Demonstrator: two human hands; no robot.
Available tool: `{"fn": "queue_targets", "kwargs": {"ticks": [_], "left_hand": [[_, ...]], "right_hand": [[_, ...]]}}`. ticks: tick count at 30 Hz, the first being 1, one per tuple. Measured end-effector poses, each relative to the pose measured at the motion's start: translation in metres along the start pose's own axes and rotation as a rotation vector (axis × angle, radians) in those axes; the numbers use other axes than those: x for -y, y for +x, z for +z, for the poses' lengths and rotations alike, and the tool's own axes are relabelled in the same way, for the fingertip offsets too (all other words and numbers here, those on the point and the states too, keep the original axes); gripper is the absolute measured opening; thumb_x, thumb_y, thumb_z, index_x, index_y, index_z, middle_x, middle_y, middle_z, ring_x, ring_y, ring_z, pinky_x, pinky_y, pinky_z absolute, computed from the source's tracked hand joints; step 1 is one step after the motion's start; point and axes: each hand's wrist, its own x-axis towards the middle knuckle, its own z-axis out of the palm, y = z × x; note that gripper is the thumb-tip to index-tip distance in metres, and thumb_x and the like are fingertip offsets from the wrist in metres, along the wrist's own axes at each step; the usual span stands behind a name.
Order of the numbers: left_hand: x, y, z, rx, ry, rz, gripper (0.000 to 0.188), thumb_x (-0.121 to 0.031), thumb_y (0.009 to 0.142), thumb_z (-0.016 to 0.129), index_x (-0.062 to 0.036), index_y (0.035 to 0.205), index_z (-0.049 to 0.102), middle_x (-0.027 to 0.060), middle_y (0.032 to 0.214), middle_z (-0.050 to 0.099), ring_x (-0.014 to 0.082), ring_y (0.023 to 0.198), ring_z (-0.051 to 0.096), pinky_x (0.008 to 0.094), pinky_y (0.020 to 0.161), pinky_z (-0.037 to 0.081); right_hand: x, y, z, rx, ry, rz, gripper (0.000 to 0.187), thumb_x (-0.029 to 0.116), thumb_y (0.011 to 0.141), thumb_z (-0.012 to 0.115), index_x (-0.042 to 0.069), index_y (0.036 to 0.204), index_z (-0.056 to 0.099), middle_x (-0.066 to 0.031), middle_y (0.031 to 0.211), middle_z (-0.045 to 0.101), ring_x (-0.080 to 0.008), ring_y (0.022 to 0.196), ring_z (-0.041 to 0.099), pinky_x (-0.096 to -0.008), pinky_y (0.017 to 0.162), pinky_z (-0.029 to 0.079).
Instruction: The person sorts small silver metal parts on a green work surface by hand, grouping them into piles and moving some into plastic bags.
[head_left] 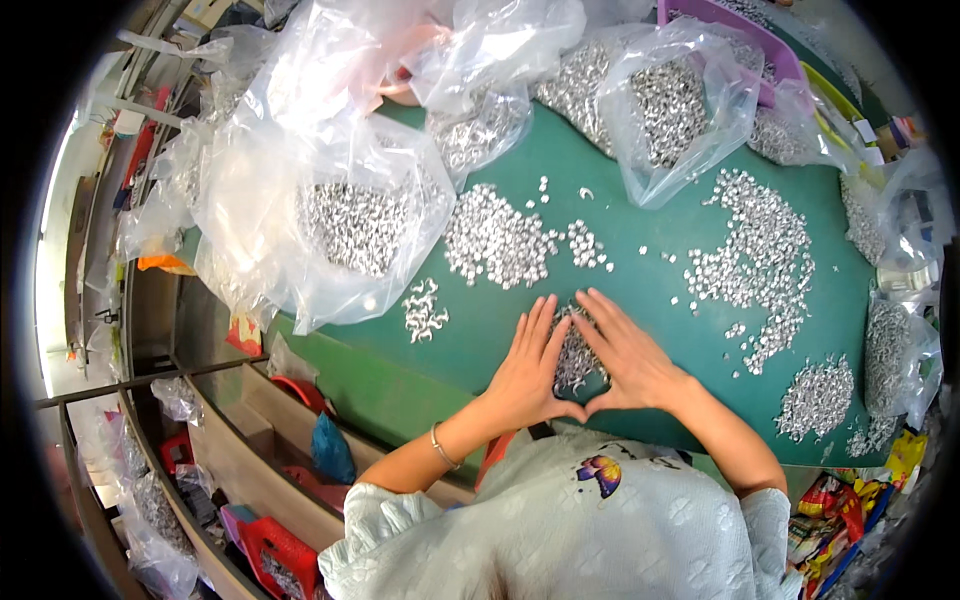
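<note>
My left hand [527, 372] and my right hand [632, 357] rest on the green table at its near edge. Their thumbs meet and their flat, stretched fingers form a ring around a small heap of silvery metal pieces [577, 362]. Neither hand grips anything. Just beyond the fingertips lie a small cluster [585, 246] and a larger pile of round silvery pieces [497, 237]. Left of my left hand is a little group of curved, hook-like metal pieces [425, 311]. The single pieces inside the ring are too small to make out.
Clear plastic bags of metal parts [355, 225] line the far and left sides, with another open bag [668, 105] at the back. A broad scatter of round pieces [752, 258] and a pile [818, 397] lie right. Open drawers [262, 440] stand at lower left.
</note>
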Motion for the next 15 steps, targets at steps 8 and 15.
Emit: {"fn": "queue_targets", "kwargs": {"ticks": [8, 15], "left_hand": [[0.002, -0.004, 0.003, 0.035, -0.095, -0.013, 0.113, -0.038, 0.057, 0.085, 0.0101, 0.140, 0.024, 0.0310, 0.150, 0.018, 0.0472, 0.138, 0.022, 0.0528, 0.113, 0.024], [-0.026, 0.000, 0.023, -0.232, -0.044, -0.315, 0.082, -0.018, 0.077, 0.072, 0.0089, 0.140, 0.026, 0.0292, 0.149, 0.022, 0.0458, 0.137, 0.026, 0.0497, 0.113, 0.024]], "right_hand": [[-0.013, 0.004, 0.010, 0.000, 0.001, -0.108, 0.089, 0.038, 0.063, 0.081, 0.001, 0.135, 0.042, -0.0220, 0.141, 0.036, -0.0397, 0.135, 0.032, -0.0478, 0.108, 0.035], [0.003, 0.011, 0.003, -0.013, -0.095, 0.027, 0.066, 0.024, 0.079, 0.068, 0.003, 0.136, 0.043, -0.0219, 0.146, 0.033, -0.0418, 0.137, 0.028, -0.0502, 0.112, 0.026]]}}
